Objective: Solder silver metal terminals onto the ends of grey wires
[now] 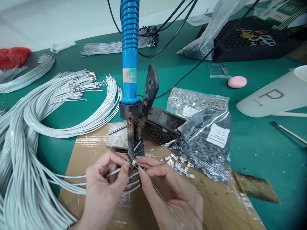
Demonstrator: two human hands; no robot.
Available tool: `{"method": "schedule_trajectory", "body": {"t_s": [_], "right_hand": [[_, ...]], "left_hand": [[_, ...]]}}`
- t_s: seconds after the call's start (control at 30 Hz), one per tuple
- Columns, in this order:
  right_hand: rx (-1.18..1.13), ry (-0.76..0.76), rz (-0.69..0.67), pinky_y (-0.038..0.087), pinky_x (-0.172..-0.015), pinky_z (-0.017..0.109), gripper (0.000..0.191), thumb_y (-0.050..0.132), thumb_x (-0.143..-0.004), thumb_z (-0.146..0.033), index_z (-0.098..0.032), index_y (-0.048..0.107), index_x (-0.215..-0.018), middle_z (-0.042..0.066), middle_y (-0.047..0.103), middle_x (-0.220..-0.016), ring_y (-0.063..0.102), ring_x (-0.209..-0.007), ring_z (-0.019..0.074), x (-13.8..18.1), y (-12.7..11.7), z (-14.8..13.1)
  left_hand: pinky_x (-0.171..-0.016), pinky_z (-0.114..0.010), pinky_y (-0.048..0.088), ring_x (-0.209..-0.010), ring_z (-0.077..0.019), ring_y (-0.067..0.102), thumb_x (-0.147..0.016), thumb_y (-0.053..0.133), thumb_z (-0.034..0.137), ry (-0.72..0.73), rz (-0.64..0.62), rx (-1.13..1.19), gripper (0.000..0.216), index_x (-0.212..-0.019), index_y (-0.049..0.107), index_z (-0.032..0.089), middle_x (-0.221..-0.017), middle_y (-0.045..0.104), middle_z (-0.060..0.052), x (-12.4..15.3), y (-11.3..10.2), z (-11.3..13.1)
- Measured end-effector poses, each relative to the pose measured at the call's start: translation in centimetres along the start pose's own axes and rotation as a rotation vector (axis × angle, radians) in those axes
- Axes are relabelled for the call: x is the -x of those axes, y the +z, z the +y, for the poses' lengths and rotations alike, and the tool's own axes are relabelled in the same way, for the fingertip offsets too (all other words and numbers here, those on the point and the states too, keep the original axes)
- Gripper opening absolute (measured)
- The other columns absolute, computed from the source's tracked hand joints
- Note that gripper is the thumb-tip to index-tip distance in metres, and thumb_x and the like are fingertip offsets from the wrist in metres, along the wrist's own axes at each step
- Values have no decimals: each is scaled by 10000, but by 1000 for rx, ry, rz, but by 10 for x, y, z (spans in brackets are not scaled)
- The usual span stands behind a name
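A blue-handled soldering iron (130,57) is clamped upright, its tip pointing down between my hands. My left hand (106,188) pinches the end of a white cable (114,172) beside the tip. Opposite it, my right hand (168,191) is closed, with thumb and fingers at the same spot. A thin pale wire (165,201) runs from these fingers down across the palm. A tiny shiny piece (133,162) shows between the fingertips; its exact shape is too small to tell. More white cables pass under both hands.
Small metal pieces (178,166) lie scattered on the cardboard (81,153), near two filled plastic bags (203,140). Bundled white cables (21,153) cover the left. A small black fan (163,124) stands behind the iron. At right are a white pitcher (275,92) and a pink oval object (237,82).
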State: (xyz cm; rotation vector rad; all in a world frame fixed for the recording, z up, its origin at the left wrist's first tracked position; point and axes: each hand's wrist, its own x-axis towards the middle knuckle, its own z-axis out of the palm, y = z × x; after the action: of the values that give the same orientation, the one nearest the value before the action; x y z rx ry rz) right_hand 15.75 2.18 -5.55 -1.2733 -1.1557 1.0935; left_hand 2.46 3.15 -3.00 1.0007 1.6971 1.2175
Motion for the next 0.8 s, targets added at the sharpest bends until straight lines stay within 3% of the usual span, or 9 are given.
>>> {"method": "schedule_trajectory", "body": {"t_s": [0.2,0.53,0.7,0.8], "right_hand": [[7,-15,33,608,-868,160,172,730,-913,-167,-265,700,-776,-19,849,-1042,821,-958,133,0,1,1],[16,-12,62,603,-866,189,177,730,-906,-166,-269,711,-763,-33,848,-1028,815,-923,135,1,3,-4],[34,-39,73,628,-823,213,180,746,-886,-155,-262,712,-746,-8,857,-994,821,-874,159,-1,4,-7],[24,-52,66,638,-814,230,178,746,-888,-148,-262,718,-755,4,860,-1002,827,-873,174,-1,3,-6]], "left_hand": [[-469,-152,294,-497,-44,404,-697,805,178,-77,79,26,126,-632,696,185,-794,729,12,5,4,5],[-462,-158,346,-508,-66,470,-704,807,190,-38,103,1,124,-630,707,194,-796,737,1,5,5,4],[-436,-176,304,-476,-57,404,-706,812,198,-20,96,-20,127,-631,712,182,-812,741,-17,5,3,5],[-432,-185,309,-500,-80,456,-716,804,198,-10,92,-38,127,-628,712,193,-807,741,-21,5,2,4]]}}
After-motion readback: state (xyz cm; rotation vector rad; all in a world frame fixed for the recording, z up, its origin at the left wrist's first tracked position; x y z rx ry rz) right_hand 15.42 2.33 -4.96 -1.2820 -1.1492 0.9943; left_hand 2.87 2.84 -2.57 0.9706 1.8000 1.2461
